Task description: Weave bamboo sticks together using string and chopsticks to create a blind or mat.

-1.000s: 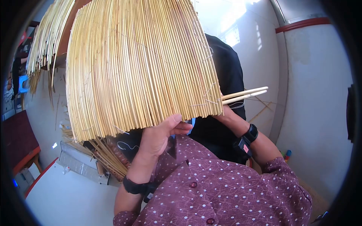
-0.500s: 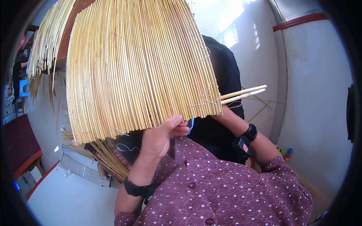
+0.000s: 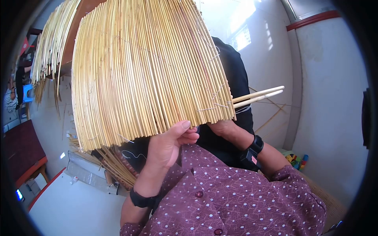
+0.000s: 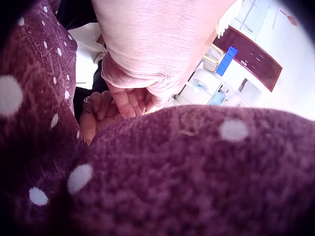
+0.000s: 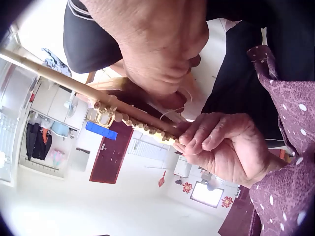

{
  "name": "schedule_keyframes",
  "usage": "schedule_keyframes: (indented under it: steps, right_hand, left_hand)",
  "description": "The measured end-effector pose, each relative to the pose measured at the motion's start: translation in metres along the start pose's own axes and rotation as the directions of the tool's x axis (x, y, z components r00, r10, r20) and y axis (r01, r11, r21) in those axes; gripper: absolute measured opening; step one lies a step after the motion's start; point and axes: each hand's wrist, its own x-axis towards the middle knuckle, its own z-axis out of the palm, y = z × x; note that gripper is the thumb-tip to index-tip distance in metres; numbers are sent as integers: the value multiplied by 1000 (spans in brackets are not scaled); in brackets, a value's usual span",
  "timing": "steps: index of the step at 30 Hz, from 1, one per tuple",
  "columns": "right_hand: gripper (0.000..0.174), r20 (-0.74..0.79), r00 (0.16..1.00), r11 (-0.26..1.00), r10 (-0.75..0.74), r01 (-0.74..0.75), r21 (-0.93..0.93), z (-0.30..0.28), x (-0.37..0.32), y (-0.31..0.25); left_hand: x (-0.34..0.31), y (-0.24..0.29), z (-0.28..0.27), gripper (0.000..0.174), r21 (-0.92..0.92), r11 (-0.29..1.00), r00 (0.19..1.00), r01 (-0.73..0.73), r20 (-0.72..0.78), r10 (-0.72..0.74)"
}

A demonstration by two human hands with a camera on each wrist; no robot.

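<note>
A mat of thin straw-coloured stalks (image 3: 149, 74), stitched with pale thread, is held up before the chest. My left hand (image 3: 167, 145) grips its near edge, thumb on top and fingers beneath. Two longer pale sticks (image 3: 262, 94) stick out from under its right side. My right hand (image 3: 224, 128) is below the near right corner, its fingers hidden by the mat from above. In the right wrist view the right hand (image 5: 157, 59) has curled fingers with a thin loop of thread (image 5: 189, 91) at their tips, close to the left hand (image 5: 231, 142).
Another bundle of stalks (image 3: 51, 39) lies on a brown surface at far left. Loose stalks (image 3: 116, 167) are low at left, near a white table (image 3: 75, 200). A wall (image 3: 330, 78) stands at the right, with colourful items (image 3: 301, 161) at its foot.
My right hand has moved left beneath the mat, nearer the left hand. The left hand keeps its grip on the edge, and the mat has barely shifted.
</note>
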Motion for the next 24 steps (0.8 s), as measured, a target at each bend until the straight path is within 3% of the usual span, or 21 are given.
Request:
schedule_keyframes:
  steps: [4, 6, 7, 9, 12, 16, 18, 19, 24]
  right_hand:
    - [40, 120, 992, 998, 49, -53, 32, -11, 6, -4]
    - [41, 270, 934, 969, 234, -245, 8, -17, 8, -14]
    - [41, 269, 935, 970, 232, -244, 9, -17, 8, -13]
    - [40, 302, 936, 907, 180, -276, 317, -13, 7, -8]
    - [39, 320, 943, 643, 89, -300, 704, -7, 6, 3]
    - [39, 339, 939, 614, 57, -301, 730, -5, 8, 8]
    - [39, 316, 944, 872, 98, -234, 430, -6, 11, 3]
    - [39, 302, 948, 912, 105, -213, 351, -7, 12, 3]
    - [38, 319, 944, 820, 83, -247, 517, -7, 12, 6]
  left_hand:
    - [-2, 1, 3, 25, 5, 1000, 1000, -18, 3, 18]
    - [-2, 0, 3, 25, 0, 1000, 1000, -16, 3, 16]
    - [-2, 0, 3, 25, -8, 1000, 1000, -13, 5, 13]
    - [-2, 1, 4, 25, -10, 1000, 1000, -12, 6, 12]
    - [-2, 1, 4, 25, -19, 1000, 1000, -6, 9, 6]
    - [-3, 0, 4, 26, -32, 999, 1000, 9, 9, -8]
    - [-3, 0, 3, 26, -34, 999, 1000, 11, 9, -10]
    - [-3, 1, 3, 27, -36, 999, 1000, 11, 9, -11]
    - [-4, 1, 4, 27, -34, 999, 1000, 15, 9, -15]
